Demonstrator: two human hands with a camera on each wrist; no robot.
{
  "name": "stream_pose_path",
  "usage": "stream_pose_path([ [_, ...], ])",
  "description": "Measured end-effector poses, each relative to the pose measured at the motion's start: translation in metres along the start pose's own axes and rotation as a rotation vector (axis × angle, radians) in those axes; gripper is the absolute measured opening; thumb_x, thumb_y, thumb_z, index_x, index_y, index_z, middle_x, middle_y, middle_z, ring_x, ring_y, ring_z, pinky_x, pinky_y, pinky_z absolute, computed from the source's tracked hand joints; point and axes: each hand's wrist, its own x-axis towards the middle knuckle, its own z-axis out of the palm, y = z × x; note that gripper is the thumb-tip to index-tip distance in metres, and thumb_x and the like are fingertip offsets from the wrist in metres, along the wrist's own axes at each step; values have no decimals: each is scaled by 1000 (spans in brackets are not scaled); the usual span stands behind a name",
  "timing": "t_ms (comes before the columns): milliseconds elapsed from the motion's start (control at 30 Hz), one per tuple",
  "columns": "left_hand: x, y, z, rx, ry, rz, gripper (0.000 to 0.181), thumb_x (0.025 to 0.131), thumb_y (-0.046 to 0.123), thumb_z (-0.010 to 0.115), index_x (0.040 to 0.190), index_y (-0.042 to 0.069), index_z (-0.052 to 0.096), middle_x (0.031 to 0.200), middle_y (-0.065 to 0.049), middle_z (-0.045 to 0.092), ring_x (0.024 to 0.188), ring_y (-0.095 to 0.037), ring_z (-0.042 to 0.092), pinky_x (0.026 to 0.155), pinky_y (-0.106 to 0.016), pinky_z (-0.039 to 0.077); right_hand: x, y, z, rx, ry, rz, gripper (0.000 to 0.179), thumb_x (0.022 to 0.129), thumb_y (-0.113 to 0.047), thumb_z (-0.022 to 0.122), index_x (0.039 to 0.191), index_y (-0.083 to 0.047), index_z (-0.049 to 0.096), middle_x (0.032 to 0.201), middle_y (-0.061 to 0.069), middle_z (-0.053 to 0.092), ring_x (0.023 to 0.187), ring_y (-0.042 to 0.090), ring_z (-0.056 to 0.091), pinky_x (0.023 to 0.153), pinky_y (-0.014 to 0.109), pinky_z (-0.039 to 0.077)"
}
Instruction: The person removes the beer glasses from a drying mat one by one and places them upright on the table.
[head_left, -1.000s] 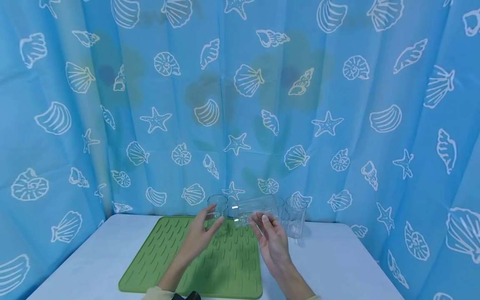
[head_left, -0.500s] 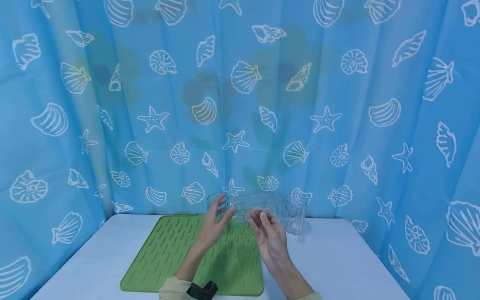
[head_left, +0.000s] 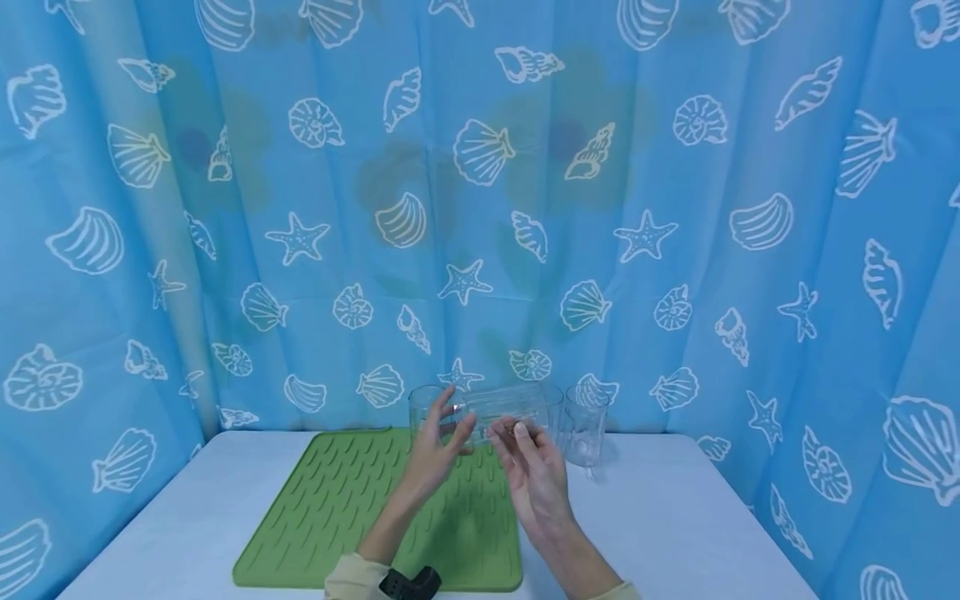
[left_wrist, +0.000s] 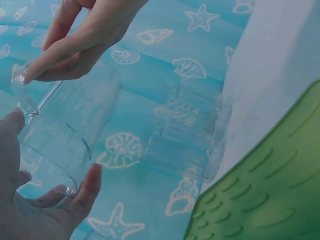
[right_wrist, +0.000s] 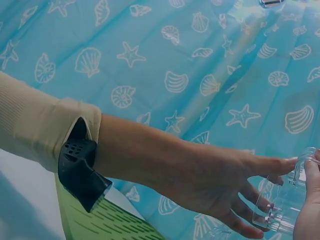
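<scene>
A clear glass mug (head_left: 510,403) is held on its side above the back of the green ridged mat (head_left: 315,521). My right hand (head_left: 538,479) pinches its handle (left_wrist: 21,82) between thumb and fingers. At the mug's left end is my left hand (head_left: 429,460), its thumb and fingers curved around that end, seen closer in the left wrist view. Through the clear glass, exact fingertip contact is hard to make out. Behind my left hand stands another clear glass (head_left: 422,404), partly hidden.
More clear glasses (head_left: 585,433) stand at the back right of the white table (head_left: 660,517), beside the mat, one partly behind the held mug. A blue shell-print curtain (head_left: 360,208) hangs around the table's back and sides. A black device (right_wrist: 82,167) is strapped to my left wrist.
My left hand has moved right and slightly up, from in front of the left glass to the end of the held mug. My right hand keeps its pinch on the handle.
</scene>
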Motion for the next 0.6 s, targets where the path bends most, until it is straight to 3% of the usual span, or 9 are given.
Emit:
stream_pose_path([
  [133, -2, -3, 1, 8, 19, 25, 64, 101, 37, 55, 156, 26, 23, 147, -23, 43, 125, -40, 55, 81, -32, 64, -2, 1, 1, -20, -5, -3, 22, 101, -19, 55, 118, -6, 49, 111, 1, 65, 111, 15, 65, 114, 32, 47],
  [400, -1, 7, -5, 34, 54, 49, 59, 102, 42, 51, 154, 29, 26, 142, -17, 47, 125, -37, 54, 87, -40, 63, -2, -4, 7, -132, 6, 14, 28, 97, -26, 63, 115, -8, 52, 102, 1, 64, 105, 18, 66, 108, 35, 53],
  [600, 0, 13, -11, 67, 68, 73, 57, 103, 38, 50, 154, 28, 28, 142, -20, 47, 124, -38, 54, 90, -43, 61, 0, -9, 1, -402, -2, 1, 37, 92, -39, 68, 103, -5, 56, 86, 0, 63, 81, 14, 66, 83, 32, 64],
])
